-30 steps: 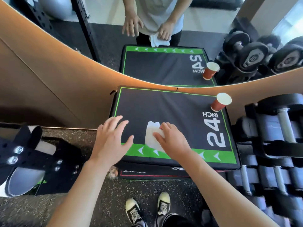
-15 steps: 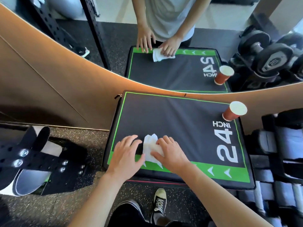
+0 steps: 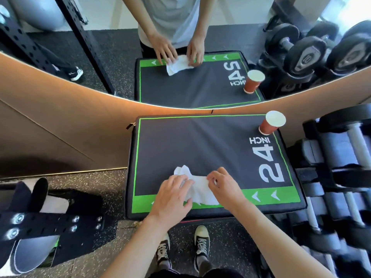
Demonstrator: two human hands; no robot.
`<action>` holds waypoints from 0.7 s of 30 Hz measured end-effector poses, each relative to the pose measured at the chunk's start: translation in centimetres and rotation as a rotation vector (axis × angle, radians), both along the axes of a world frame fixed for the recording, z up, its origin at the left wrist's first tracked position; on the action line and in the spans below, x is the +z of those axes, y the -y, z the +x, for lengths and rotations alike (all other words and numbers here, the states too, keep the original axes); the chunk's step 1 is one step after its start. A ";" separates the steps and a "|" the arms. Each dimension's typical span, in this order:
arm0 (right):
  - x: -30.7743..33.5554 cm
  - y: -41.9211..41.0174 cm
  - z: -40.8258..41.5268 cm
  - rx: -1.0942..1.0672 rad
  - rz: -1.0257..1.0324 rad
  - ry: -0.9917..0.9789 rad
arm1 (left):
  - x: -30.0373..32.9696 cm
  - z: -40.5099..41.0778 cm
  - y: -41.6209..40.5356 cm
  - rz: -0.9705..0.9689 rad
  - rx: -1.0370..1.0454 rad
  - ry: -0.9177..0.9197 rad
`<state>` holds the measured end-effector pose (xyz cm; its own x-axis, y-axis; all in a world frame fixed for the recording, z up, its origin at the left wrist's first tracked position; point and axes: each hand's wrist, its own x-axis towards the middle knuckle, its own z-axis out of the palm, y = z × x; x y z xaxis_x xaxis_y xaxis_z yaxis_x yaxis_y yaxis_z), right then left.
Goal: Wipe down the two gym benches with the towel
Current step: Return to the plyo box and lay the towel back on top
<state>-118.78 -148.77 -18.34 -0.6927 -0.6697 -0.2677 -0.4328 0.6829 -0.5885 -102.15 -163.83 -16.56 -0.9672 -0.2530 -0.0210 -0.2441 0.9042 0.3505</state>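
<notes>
Head view: looking down at a padded bench top against a mirrored wall.
Bench [image 3: 200,149]: dark pad with green border, white "24 INCH" lettering along the right side, green strip with white arrowheads along the near edge.
Towel [image 3: 197,189]: white, crumpled, lying on the near part of the bench, partly over the green strip; a bunched end sticking out toward the mirror on the left.
Left hand [image 3: 172,197]: on the left side of the towel, fingers bent and gathering the cloth, thumb against its near edge.
Right hand [image 3: 223,187]: on the right side of the towel, fingertips curled and pinching the cloth's upper right edge.
Hands relative to each other: close together, towel stretched between them.
Paper cup [image 3: 271,123]: red with a white inside, upright on the far right corner of the bench, well apart from the towel.
Mirror [image 3: 200,47]: behind the bench, reflecting the pad, cup, towel and both hands.
Dumbbells [image 3: 341,161]: dark, racked just right of the bench; more reflected in the mirror.
Floor [image 3: 104,185]: dark speckled rubber.
Shoes [image 3: 201,245]: dark with white laces and toe caps, standing just below the near edge of the bench.
Left edge: black strapped equipment with metal rivets [image 3: 40,223], blurred.
</notes>
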 end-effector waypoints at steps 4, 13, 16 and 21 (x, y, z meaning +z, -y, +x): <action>-0.1 0.5 1.3 -0.142 -0.021 0.041 | -0.9 0.9 0.4 0.001 -0.047 -0.005; 0.3 3.3 2.0 -0.250 -0.119 0.017 | -0.8 0.6 1.4 0.022 -0.033 -0.079; 0.9 3.7 1.8 -0.283 -0.283 -0.065 | -0.5 0.0 2.3 0.022 -0.012 -0.088; 0.3 3.5 1.4 -0.343 -0.315 -0.138 | 0.1 -1.4 2.8 0.022 -0.079 -0.031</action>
<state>-117.39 -152.25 -18.04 -0.9024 -0.4305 0.0212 -0.3024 0.5974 -0.7427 -103.57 -166.61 -16.49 -0.9844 -0.1758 0.0044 -0.1612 0.9122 0.3766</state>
